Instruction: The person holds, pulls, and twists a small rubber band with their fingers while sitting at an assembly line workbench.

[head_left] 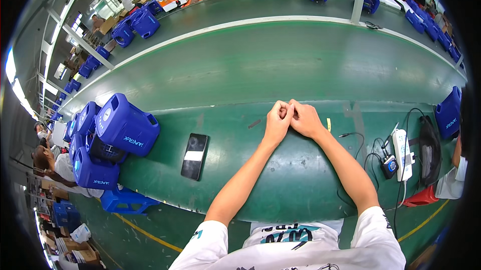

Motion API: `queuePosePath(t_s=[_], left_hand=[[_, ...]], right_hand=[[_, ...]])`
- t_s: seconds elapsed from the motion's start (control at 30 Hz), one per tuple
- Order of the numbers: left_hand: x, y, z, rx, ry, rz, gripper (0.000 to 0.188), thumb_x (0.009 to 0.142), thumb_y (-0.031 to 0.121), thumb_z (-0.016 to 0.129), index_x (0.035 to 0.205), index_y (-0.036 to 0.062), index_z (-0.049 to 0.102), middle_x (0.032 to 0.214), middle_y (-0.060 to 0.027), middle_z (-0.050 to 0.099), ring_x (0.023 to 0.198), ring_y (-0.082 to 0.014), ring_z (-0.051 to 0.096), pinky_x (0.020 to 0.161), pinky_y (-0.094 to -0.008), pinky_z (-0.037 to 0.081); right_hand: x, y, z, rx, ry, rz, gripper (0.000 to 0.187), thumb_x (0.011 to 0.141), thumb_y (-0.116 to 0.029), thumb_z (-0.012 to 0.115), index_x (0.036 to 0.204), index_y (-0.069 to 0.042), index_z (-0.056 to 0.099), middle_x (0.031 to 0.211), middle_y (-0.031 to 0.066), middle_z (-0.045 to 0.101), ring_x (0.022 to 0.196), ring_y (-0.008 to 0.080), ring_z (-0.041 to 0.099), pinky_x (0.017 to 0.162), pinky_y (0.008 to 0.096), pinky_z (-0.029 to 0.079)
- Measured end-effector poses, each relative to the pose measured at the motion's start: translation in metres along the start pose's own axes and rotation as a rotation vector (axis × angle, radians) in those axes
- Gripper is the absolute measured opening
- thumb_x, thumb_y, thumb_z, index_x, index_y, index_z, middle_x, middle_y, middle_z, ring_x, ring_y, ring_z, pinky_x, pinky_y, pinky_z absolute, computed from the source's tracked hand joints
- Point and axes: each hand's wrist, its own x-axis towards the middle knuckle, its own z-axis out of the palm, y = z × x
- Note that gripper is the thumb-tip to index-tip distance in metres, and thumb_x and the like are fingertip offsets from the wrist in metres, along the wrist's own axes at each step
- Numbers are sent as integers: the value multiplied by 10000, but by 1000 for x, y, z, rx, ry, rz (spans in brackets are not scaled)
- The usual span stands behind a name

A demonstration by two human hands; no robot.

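Fingers curled in, both sets, closed against each other, here in the head view: left hand meeting right hand over the worktop, and nothing shows in their hold, though whether something small hides between them I cannot tell. Just to the right of the right hand, there's the yellow strip, flat on the green and untouched! A cable loops beside the right forearm and seems to pass under it, so the tidy play, I'd say, is to lift that arm rather than drag it. Over on the left lies the phone, well apart from the hands, with blue cases stacked beyond it; an outward sweep of the left elbow might best stay short of both. Far right, the power strip sits beside a black pouch. For holding this pose well: wrists loose, forearms light, thumbs together, and any small piece, if there is one, kept over the worktop.
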Motion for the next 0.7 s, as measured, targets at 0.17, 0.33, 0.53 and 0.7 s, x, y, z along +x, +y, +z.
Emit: queuePosePath(t_s=[0.17,0.33,0.53,0.7], left_hand=[[-1,8,2,-111,26,-52,241,1082,216,654,956,35,557,726,22,585,609,-30,503,514,-222,398],[-1,8,-2,-121,97,-12,224,1114,222,590,1008,49,494,712,-14,609,524,-62,520,424,-246,400],[-2,8,-1,-58,70,-2,214,1117,214,583,1021,54,479,730,-30,606,527,-64,516,431,-244,396],[-3,6,-2,-43,55,-1,211,1120,221,576,1025,58,482,722,-24,604,530,-65,519,434,-244,397]], right_hand=[[0,-2,-3,-39,-8,25,236,946,-263,652,957,-42,570,738,165,669,710,393,661,646,482,490],[1,-6,1,73,-2,47,215,964,-224,659,969,-35,557,720,143,661,643,338,645,624,444,489],[1,-4,2,257,40,78,137,1032,-148,615,992,-30,558,690,84,654,591,178,621,582,343,465],[0,-7,5,279,55,63,126,1049,-122,603,994,-19,555,676,63,655,569,118,582,550,309,436]])
